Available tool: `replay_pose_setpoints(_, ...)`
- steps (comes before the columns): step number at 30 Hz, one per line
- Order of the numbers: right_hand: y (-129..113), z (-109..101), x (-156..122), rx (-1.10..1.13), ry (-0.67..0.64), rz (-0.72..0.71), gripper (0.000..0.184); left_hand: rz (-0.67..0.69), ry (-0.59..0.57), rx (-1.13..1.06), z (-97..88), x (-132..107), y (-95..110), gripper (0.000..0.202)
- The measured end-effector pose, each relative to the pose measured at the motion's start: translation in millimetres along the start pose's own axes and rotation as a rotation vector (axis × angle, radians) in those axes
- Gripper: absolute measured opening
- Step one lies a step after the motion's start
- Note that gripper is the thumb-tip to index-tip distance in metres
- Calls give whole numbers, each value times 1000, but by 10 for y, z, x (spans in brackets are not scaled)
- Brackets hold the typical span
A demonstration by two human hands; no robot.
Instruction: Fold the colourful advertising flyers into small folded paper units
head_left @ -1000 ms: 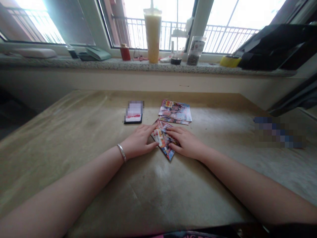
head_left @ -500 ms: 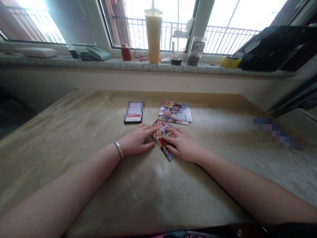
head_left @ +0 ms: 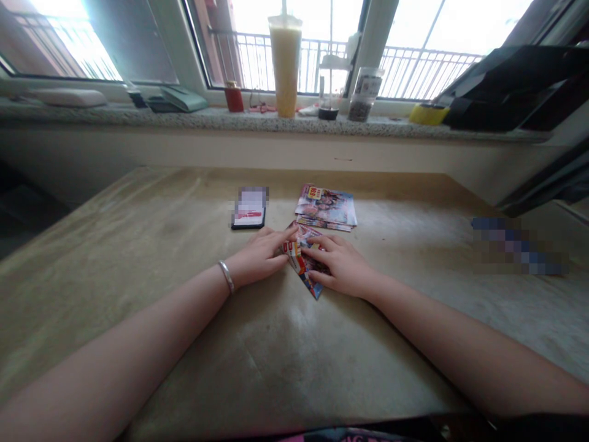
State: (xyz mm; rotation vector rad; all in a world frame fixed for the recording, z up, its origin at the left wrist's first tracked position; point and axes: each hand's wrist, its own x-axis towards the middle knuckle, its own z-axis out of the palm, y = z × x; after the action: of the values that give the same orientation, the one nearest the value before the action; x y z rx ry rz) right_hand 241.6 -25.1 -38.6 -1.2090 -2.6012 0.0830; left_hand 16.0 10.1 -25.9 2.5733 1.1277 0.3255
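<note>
Both hands lie flat on a small colourful leaflet point(head_left: 304, 261) in the middle of the beige worktop point(head_left: 161, 258), the paper turned at a slant with one corner pointing to about 5 o'clock. The left hand point(head_left: 260, 255), with a silver bracelet point(head_left: 226, 277) at the wrist, comes in from 8 o'clock; its fingers point(head_left: 280, 236) are stretched out and close together, tips pressing on the leaflet's left edge. The right hand point(head_left: 343, 264) comes in from 4 o'clock and covers the leaflet's right part, fingers slightly apart and laid flat on the paper, neither hand pinching it. Just beyond the leaflet, at 12 o'clock, lies a stack of similar leaflets point(head_left: 326, 207), near but apart. To the left of that stack, at about 11 o'clock from the hands, a phone point(head_left: 249, 212) lies flat. On the stone windowsill point(head_left: 184, 118) beyond the worktop stands a tall cup point(head_left: 285, 61) of yellow drink, with a small red jar point(head_left: 234, 98) to its left.
</note>
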Motion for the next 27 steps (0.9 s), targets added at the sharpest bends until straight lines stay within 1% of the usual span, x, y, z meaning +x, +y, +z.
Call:
replay_pose_setpoints(4,-1,-9,2,4,-11,3,53,-54,26,-89,12,12,-26,58)
replay_pose_setpoints(6,-3,-13,2,7,-13,9,54,-49,35,-116,10,4,-31,56)
replay_pose_setpoints(12,-6,-22,1,3,-24,18,52,-21,90,-72,-32,-37,14,40)
replay_pose_setpoints(15,17,-19,2,7,-15,12,53,29,61,28,-54,-75,13,31)
replay_pose_setpoints(18,68,-11,-3,27,-5,-4,54,63,35,126,-73,-112,-25,31)
replay_pose_setpoints(22,152,-12,-25,63,4,-19,51,75,-7,133,-119,-124,-105,25)
replay_pose_setpoints(27,243,-64,-66,62,16,-32,44,115,-96,198,-242,-123,-150,20)
